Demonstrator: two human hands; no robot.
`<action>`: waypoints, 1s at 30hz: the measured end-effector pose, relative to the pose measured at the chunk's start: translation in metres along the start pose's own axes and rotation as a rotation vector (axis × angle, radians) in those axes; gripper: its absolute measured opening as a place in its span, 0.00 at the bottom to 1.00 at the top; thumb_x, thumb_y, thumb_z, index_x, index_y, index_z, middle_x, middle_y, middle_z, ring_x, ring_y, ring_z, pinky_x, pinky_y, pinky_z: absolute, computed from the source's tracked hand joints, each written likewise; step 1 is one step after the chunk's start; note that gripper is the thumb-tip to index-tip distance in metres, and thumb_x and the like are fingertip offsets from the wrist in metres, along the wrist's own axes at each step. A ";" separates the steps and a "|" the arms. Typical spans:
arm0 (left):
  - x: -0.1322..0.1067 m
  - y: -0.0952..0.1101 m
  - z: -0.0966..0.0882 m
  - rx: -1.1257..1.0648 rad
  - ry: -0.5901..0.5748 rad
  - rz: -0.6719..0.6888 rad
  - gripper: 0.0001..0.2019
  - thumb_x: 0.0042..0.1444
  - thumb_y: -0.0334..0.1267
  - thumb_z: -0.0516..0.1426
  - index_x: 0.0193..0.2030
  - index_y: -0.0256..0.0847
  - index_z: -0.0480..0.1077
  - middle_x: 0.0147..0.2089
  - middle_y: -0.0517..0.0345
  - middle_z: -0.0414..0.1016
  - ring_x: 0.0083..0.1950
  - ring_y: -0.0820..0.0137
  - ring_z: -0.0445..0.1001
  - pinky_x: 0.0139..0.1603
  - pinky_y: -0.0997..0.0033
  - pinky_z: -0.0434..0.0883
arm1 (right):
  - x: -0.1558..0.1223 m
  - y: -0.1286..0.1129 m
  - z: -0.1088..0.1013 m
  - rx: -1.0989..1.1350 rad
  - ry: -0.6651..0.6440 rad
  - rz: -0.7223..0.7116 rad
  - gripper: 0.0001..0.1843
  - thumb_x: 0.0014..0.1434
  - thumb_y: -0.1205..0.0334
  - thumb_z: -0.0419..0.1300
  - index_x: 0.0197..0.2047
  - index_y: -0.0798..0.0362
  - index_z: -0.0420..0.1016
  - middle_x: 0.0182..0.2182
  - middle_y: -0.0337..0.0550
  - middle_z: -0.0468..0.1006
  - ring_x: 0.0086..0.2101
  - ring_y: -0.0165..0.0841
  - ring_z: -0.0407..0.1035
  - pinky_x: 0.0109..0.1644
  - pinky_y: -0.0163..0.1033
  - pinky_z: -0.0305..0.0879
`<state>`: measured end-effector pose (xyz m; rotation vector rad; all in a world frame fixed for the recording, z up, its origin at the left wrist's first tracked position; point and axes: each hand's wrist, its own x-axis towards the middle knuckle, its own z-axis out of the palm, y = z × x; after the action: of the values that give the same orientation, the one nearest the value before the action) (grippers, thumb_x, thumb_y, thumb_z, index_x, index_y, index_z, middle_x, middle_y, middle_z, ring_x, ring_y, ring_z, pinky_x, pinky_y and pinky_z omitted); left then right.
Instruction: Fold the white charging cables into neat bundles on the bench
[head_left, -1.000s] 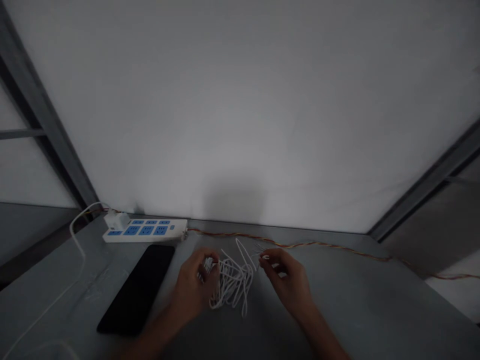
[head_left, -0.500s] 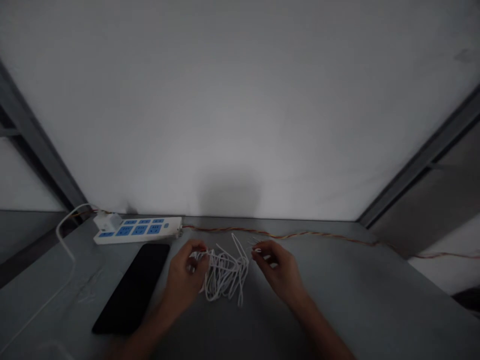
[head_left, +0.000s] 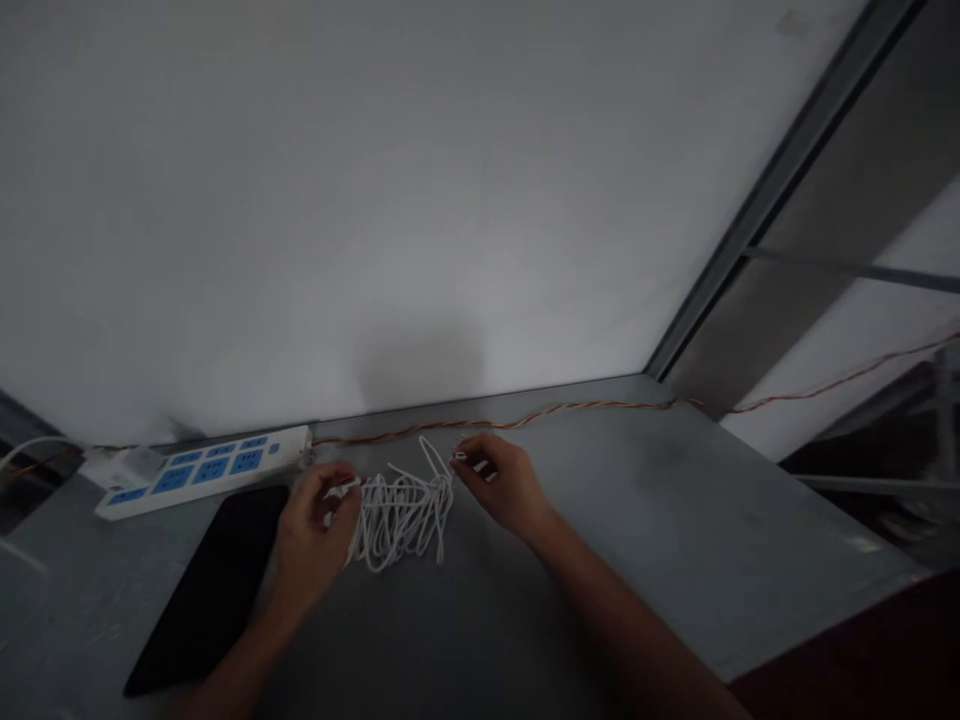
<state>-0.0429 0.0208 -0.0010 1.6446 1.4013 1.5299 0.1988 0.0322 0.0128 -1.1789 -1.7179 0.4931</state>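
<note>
A tangled white cable (head_left: 401,510) lies in loops on the grey table (head_left: 645,520) between my hands. My left hand (head_left: 311,530) is closed, pinching one end of the cable near its small plug at the left of the bundle. My right hand (head_left: 499,485) is closed too, its fingertips pinching the other end of the cable at the bundle's upper right. Both hands rest low over the tabletop.
A black phone (head_left: 206,590) lies face up left of my left hand. Behind it sits a white power strip with blue sockets (head_left: 202,470) and a white charger (head_left: 124,465). A twisted red-yellow wire (head_left: 555,412) runs along the wall. The table's right edge drops off.
The view has swung to the right, so everything shifted left in the picture. Both hands keep their pinch on the cable ends; the bundle stays between them.
</note>
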 end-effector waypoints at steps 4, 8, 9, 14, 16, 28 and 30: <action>0.002 0.002 0.000 0.015 0.007 0.039 0.07 0.53 0.39 0.59 0.38 0.42 0.69 0.38 0.57 0.73 0.41 0.66 0.75 0.35 0.72 0.74 | 0.001 0.002 0.002 -0.006 -0.002 0.004 0.03 0.57 0.63 0.63 0.36 0.51 0.76 0.31 0.41 0.81 0.29 0.31 0.76 0.30 0.32 0.71; 0.002 0.002 -0.001 0.032 0.008 0.038 0.07 0.53 0.40 0.58 0.38 0.42 0.69 0.37 0.57 0.74 0.40 0.66 0.76 0.36 0.72 0.74 | 0.002 0.002 0.004 -0.020 -0.004 0.005 0.02 0.57 0.64 0.63 0.36 0.51 0.76 0.30 0.41 0.81 0.27 0.31 0.75 0.30 0.33 0.71; 0.003 0.002 -0.001 0.032 0.013 0.038 0.07 0.53 0.40 0.58 0.38 0.42 0.69 0.37 0.57 0.74 0.39 0.66 0.76 0.35 0.72 0.74 | 0.002 0.002 0.004 -0.023 -0.006 0.004 0.02 0.57 0.64 0.63 0.36 0.51 0.76 0.29 0.40 0.81 0.27 0.30 0.75 0.30 0.33 0.71; 0.002 -0.002 -0.002 0.017 0.034 0.051 0.07 0.54 0.40 0.57 0.39 0.42 0.70 0.38 0.57 0.74 0.40 0.67 0.76 0.37 0.72 0.74 | 0.000 -0.001 0.002 -0.032 -0.014 -0.009 0.02 0.57 0.64 0.62 0.36 0.50 0.76 0.29 0.40 0.80 0.28 0.31 0.75 0.30 0.33 0.71; 0.001 -0.002 -0.002 0.010 0.028 0.054 0.07 0.55 0.39 0.57 0.40 0.42 0.70 0.39 0.57 0.74 0.41 0.67 0.77 0.37 0.72 0.75 | -0.001 -0.001 0.001 -0.029 -0.013 -0.009 0.02 0.57 0.63 0.62 0.36 0.50 0.75 0.29 0.40 0.80 0.27 0.32 0.75 0.30 0.34 0.71; 0.001 0.006 0.001 0.023 0.022 0.079 0.08 0.56 0.38 0.57 0.41 0.41 0.73 0.38 0.58 0.75 0.35 0.70 0.75 0.34 0.74 0.73 | -0.004 -0.001 -0.001 -0.019 -0.034 0.011 0.06 0.61 0.59 0.58 0.40 0.49 0.74 0.28 0.39 0.78 0.25 0.30 0.72 0.29 0.33 0.68; 0.002 0.006 0.001 0.032 0.012 0.073 0.09 0.58 0.39 0.57 0.43 0.41 0.73 0.41 0.57 0.76 0.36 0.70 0.76 0.35 0.73 0.73 | -0.004 -0.002 -0.002 -0.042 -0.049 0.013 0.10 0.63 0.58 0.56 0.45 0.50 0.74 0.28 0.39 0.78 0.24 0.30 0.71 0.29 0.34 0.67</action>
<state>-0.0400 0.0208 0.0044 1.7257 1.3926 1.5672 0.1998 0.0273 0.0131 -1.2181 -1.7705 0.4995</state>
